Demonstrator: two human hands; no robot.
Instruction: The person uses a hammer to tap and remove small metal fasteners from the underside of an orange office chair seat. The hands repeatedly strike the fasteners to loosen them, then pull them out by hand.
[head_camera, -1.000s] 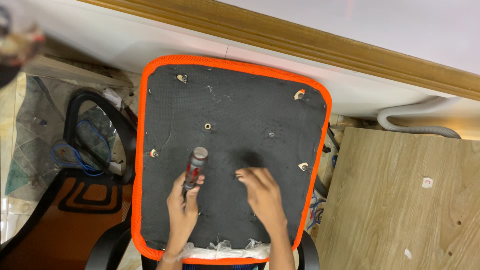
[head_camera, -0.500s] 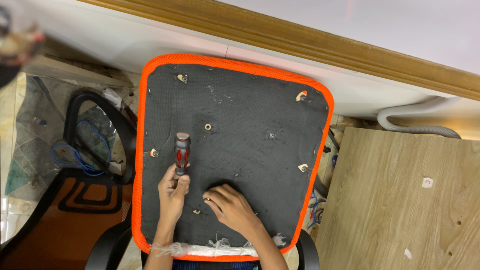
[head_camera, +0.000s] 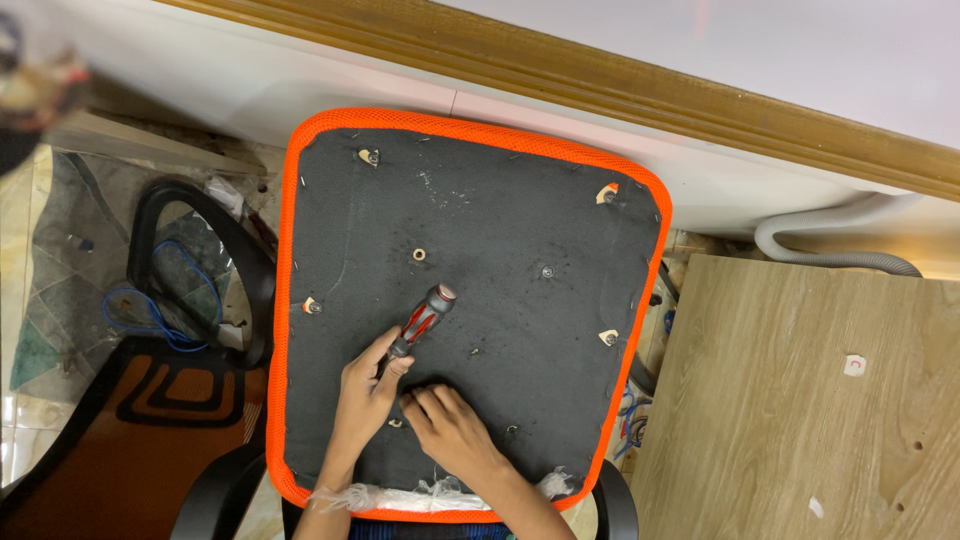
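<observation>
Left hand (head_camera: 365, 395) clenched round the lower handle of a screwdriver (head_camera: 422, 322), tip hidden beneath the fingers. Right hand (head_camera: 445, 425) just beside it, fingers pressed flat on the seat (head_camera: 520, 230), holding nothing. Screwdriver judged light, rigid; ribbed red-grey handle should grip well. Seat underside: stiff, black fabric, orange rim. Small white sticker on wooden board (head_camera: 800, 400), far right.

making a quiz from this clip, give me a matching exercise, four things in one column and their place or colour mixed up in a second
Things:
1. screwdriver
2. seat panel
3. grey hose
4. wooden board

Place or colour:
A. lies to the right of the seat
B. red and black handle, in the left hand
C. black with an orange rim
D. curls by the wall, upper right

Pairs: 1-B, 2-C, 3-D, 4-A
</observation>
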